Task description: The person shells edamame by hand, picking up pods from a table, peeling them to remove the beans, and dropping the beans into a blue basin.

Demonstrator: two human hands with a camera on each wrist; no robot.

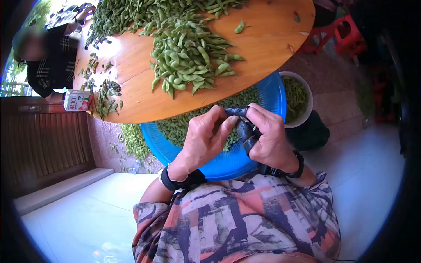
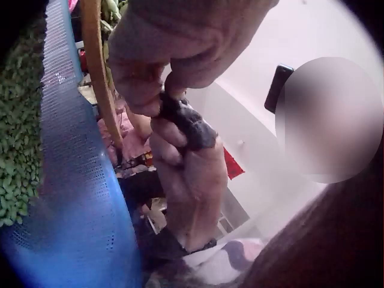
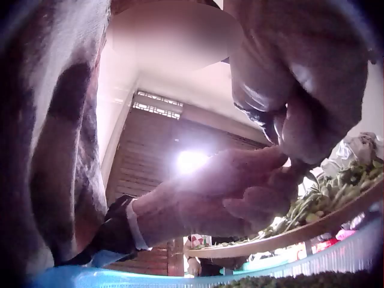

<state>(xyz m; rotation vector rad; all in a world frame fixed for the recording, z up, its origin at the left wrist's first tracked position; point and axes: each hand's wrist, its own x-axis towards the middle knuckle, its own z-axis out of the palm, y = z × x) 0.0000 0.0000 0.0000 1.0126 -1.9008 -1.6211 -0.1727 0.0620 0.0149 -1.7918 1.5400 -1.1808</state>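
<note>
bench [image 1: 267, 44] of orange-brown wood, rounded and glossy, angled across the top of the head view. heaped on it, green pods [image 1: 186, 61], with one lone pod [image 1: 239, 27] toward the right and a sparse scatter by the left end. at that end, another person [image 1: 52, 61] in dark clothing with plaid patches. slatted brown panels [image 1: 52, 144] at the left, pale floor [image 1: 101, 201] underneath, red stools [image 1: 351, 37] beyond the right end.

curved near edge of the bench overlapping a blue basin [image 1: 219, 170] of shelled beans [image 1: 173, 131]. wood showing between the main heap and the scatter, with a wider stretch at the right. pale round bowl [image 1: 310, 98] of green matter just beside the basin rim, little gap on that side; dark green bundle [image 1: 313, 131] near the bowl. more green matter [image 1: 135, 140] on the ground left of the basin.

over the beans, near the bench edge, both hands together: left hand [image 1: 199, 138] with thumb and fingers bent inward, right hand [image 1: 272, 136] likewise, black wrapping [image 1: 237, 112] round some of its fingers. fingertips meeting, barely any opening; cannot tell about anything pinched there, hidden from view. black strap [image 1: 300, 164] at the right wrist, patterned clothing [image 1: 237, 219] close below.

carton [image 1: 78, 101] at the bench's left corner, white with red print: apparently "10" beside a character, other writing too small to read.
</note>
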